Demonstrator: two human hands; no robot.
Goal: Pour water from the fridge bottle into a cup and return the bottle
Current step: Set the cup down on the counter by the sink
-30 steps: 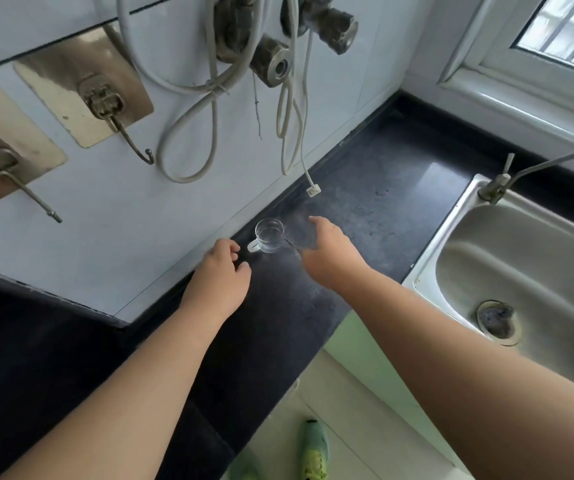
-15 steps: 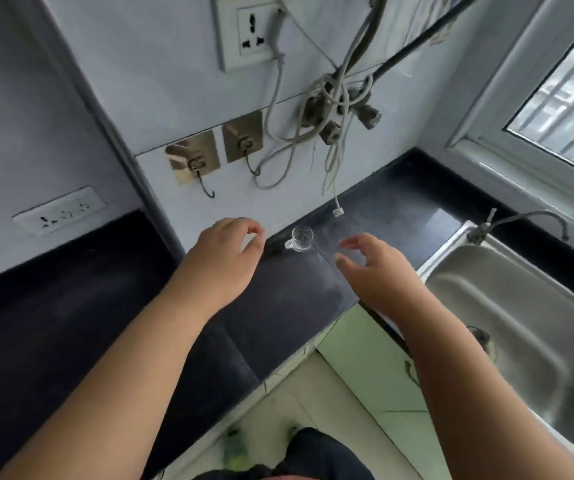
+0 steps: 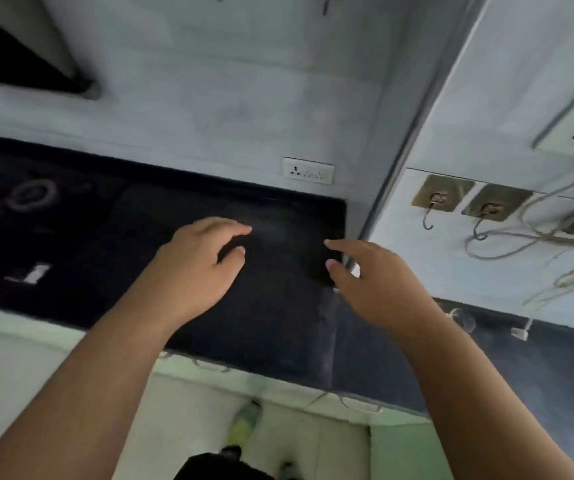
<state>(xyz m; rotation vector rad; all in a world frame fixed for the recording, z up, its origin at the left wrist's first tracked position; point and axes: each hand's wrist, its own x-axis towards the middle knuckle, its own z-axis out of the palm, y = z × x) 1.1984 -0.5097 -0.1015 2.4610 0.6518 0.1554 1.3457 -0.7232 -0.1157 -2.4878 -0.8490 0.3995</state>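
I see both forearms bare to the frame edge, no sleeves, watch or rings on the left hand (image 3: pixel 195 268) or right hand (image 3: pixel 379 289). Below, dark trousers (image 3: pixel 219 467) and what may be a green shoe (image 3: pixel 244 424), blurred.

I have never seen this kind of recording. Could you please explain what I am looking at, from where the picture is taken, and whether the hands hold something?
There is no machine here. A person wears one wide-angle camera on the head, looking forward and down, so you see that person's own two bare arms reaching out. The left hand and the right hand hang above a dark countertop with loosely curved fingers; neither has a grip on anything. At the right, just past the right forearm, a small clear glass cup stands on the countertop, partly hidden and blurred. On the wall above it are two brass hooks, loose white cables and a wall socket. On the left of the countertop lie a pale ring-shaped mark and a small white thing, too blurred to name. No bottle is in view.
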